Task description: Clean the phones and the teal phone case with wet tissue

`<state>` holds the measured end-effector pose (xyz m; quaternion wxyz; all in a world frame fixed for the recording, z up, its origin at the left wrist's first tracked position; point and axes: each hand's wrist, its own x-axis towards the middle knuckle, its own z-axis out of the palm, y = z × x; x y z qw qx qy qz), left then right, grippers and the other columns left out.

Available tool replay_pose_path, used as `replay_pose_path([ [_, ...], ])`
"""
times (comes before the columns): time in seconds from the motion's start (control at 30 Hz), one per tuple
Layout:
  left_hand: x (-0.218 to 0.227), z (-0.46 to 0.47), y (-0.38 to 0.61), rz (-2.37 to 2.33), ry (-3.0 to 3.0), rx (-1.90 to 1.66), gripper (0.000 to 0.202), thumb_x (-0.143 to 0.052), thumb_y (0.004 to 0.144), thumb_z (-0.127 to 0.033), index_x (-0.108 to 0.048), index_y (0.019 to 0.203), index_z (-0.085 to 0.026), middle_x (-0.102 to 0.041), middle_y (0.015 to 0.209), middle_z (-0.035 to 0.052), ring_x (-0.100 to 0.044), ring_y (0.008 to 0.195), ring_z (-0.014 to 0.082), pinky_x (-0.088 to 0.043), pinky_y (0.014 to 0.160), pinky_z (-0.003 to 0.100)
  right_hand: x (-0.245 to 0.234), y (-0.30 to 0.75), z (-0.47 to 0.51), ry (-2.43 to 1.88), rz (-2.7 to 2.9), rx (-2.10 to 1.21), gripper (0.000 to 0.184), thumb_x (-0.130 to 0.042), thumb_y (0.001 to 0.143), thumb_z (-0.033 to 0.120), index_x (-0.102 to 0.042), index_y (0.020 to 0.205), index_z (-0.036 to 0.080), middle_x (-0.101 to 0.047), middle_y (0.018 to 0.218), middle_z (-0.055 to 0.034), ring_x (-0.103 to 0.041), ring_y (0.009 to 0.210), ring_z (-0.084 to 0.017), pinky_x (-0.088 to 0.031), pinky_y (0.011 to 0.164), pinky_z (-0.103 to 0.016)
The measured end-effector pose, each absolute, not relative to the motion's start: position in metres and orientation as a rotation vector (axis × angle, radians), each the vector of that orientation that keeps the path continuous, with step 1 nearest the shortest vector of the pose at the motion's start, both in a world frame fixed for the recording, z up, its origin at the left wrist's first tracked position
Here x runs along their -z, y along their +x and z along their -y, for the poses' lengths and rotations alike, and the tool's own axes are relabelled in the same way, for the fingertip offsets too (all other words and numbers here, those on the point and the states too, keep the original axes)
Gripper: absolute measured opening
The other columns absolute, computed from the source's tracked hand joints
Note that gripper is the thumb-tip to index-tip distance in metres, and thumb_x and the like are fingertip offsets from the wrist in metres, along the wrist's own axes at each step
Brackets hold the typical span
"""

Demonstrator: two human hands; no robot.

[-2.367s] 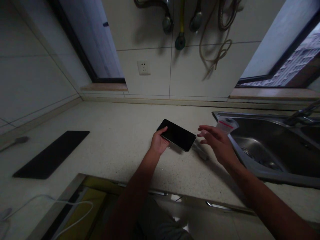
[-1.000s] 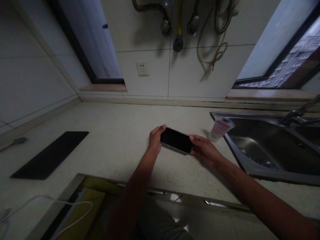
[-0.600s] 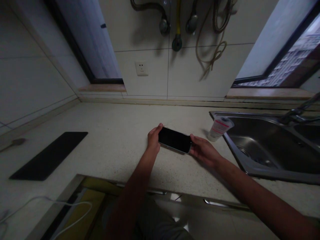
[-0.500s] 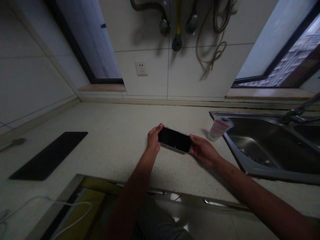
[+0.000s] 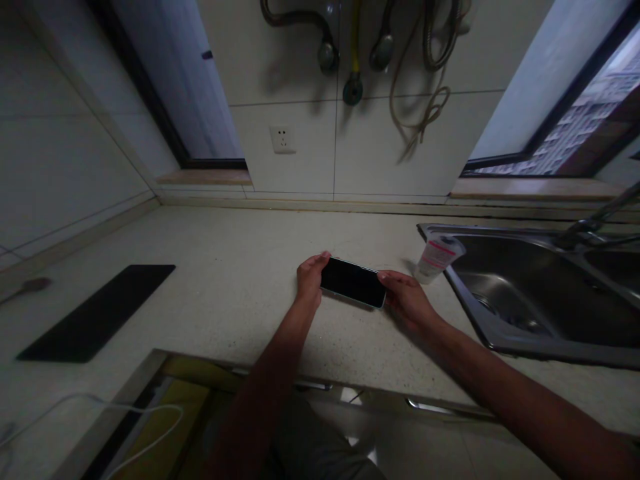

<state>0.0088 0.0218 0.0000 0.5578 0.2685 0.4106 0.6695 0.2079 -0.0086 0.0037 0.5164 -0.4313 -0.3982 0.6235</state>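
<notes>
A smartphone [image 5: 353, 283] with a dark screen is held sideways over the pale countertop [image 5: 240, 267], its screen facing up toward me. My left hand [image 5: 310, 279] grips its left end, the thumb on the top corner. At the right end, my right hand [image 5: 406, 296] is closed on the phone, thumb along the upper edge. The fingers under the phone are mostly hidden. Close beyond my right hand stands a clear plastic cup [image 5: 438, 257] with red print, beside the sink and leaning to the right in this view.
A steel sink [image 5: 493, 348] with a faucet [image 5: 595, 223] takes up the right side. On the left lie a flat black panel [image 5: 100, 313], a spoon-like utensil [image 5: 35, 285] and a white cable [image 5: 135, 405]. A wall socket [image 5: 283, 140] and hoses [image 5: 355, 40] are on the back wall.
The phone and both hands have shifted very slightly to the right and down in the view. Both hands keep their hold on it.
</notes>
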Motion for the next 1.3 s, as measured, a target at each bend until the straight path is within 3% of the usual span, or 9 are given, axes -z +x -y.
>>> replay_pose_path([
  [0.23, -0.012, -0.019, 0.012, -0.654, 0.518, -1.520, 0.047, -0.086, 0.064, -0.050, -0.070, 0.089, -0.014, -0.073, 0.087, 0.0098, -0.068, 0.101, 0.0264, -0.052, 0.090, 0.036, 0.002, 0.209, 0.006, -0.958, 0.879, -1.569, 0.016, -0.077, 0.079, 0.031, -0.070, 0.084, 0.017, -0.070, 0.077, -0.0025, -0.064, 0.067, -0.014, -0.058, 0.062, -0.023],
  [0.33, -0.014, -0.017, 0.013, -0.583, 0.544, -1.484, 0.040, -0.088, 0.062, -0.030, -0.068, 0.093, -0.014, -0.073, 0.092, 0.0080, -0.068, 0.100, 0.0242, -0.050, 0.094, 0.037, 0.003, 0.210, 0.005, -0.926, 0.771, -1.646, 0.010, -0.072, 0.082, 0.023, -0.066, 0.088, 0.019, -0.072, 0.083, -0.0039, -0.069, 0.073, -0.016, -0.063, 0.070, -0.026],
  [0.43, -0.011, -0.017, 0.014, -0.669, 0.572, -1.490, 0.048, -0.085, 0.055, -0.010, -0.064, 0.099, -0.015, -0.071, 0.093, 0.0057, -0.068, 0.092, 0.0205, -0.049, 0.094, 0.037, -0.001, 0.210, 0.007, -0.873, 0.739, -1.761, 0.009, -0.070, 0.080, 0.017, -0.064, 0.087, 0.018, -0.072, 0.083, -0.0048, -0.071, 0.073, -0.017, -0.065, 0.073, -0.029],
  [0.6, -0.006, -0.018, 0.014, -0.828, 0.501, -1.534, 0.062, -0.079, 0.057, -0.003, -0.056, 0.112, -0.020, -0.069, 0.095, 0.0031, -0.066, 0.087, 0.0179, -0.049, 0.092, 0.035, -0.013, 0.206, 0.022, -0.855, 0.860, -1.979, 0.016, -0.074, 0.076, 0.012, -0.062, 0.087, 0.016, -0.074, 0.083, -0.0049, -0.075, 0.074, -0.018, -0.066, 0.075, -0.034],
  [0.73, -0.004, -0.018, 0.014, -1.022, 0.592, -1.516, 0.062, -0.080, 0.063, -0.010, -0.053, 0.118, -0.021, -0.069, 0.092, 0.0029, -0.066, 0.082, 0.0181, -0.049, 0.088, 0.034, -0.013, 0.201, 0.033, -0.909, 0.994, -2.173, 0.029, -0.082, 0.075, 0.021, -0.058, 0.091, 0.017, -0.076, 0.089, -0.0073, -0.078, 0.084, -0.026, -0.066, 0.070, -0.036],
  [0.87, 0.000, -0.016, 0.015, -1.204, 0.760, -1.485, 0.063, -0.086, 0.065, -0.027, -0.055, 0.120, -0.021, -0.067, 0.096, 0.0056, -0.065, 0.087, 0.0223, -0.048, 0.087, 0.036, -0.004, 0.198, 0.036, -0.890, 1.052, -2.176, 0.034, -0.085, 0.073, 0.024, -0.058, 0.091, 0.016, -0.077, 0.089, -0.0073, -0.078, 0.085, -0.025, -0.065, 0.073, -0.034],
  [1.1, 0.002, -0.009, 0.015, -1.586, 1.275, -1.355, 0.086, -0.095, 0.046, -0.039, -0.060, 0.123, -0.020, -0.057, 0.128, 0.0153, -0.049, 0.128, 0.0351, -0.035, 0.109, 0.041, 0.001, 0.197, 0.035, -0.949, 1.171, -2.181, 0.037, -0.086, 0.072, 0.030, -0.069, 0.098, 0.011, -0.077, 0.092, -0.0089, -0.076, 0.083, -0.017, -0.062, 0.077, -0.026],
  [1.2, 0.003, -0.007, 0.016, -1.754, 1.533, -1.079, 0.091, -0.090, 0.056, -0.040, -0.052, 0.135, -0.018, -0.049, 0.137, 0.0166, -0.048, 0.130, 0.0326, -0.037, 0.109, 0.039, 0.002, 0.197, 0.036, -0.947, 1.235, -2.225, 0.038, -0.087, 0.072, 0.033, -0.071, 0.099, 0.011, -0.076, 0.095, -0.0099, -0.075, 0.085, -0.017, -0.062, 0.079, -0.027],
  [1.3, 0.003, -0.008, 0.016, -1.875, 1.693, -0.936, 0.081, -0.081, 0.068, -0.039, -0.048, 0.139, -0.016, -0.049, 0.136, 0.0161, -0.051, 0.129, 0.0275, -0.039, 0.108, 0.034, 0.005, 0.197, 0.035, -0.952, 1.255, -2.207, 0.042, -0.087, 0.071, 0.034, -0.071, 0.103, 0.012, -0.076, 0.101, -0.0111, -0.075, 0.087, -0.018, -0.061, 0.079, -0.029],
])
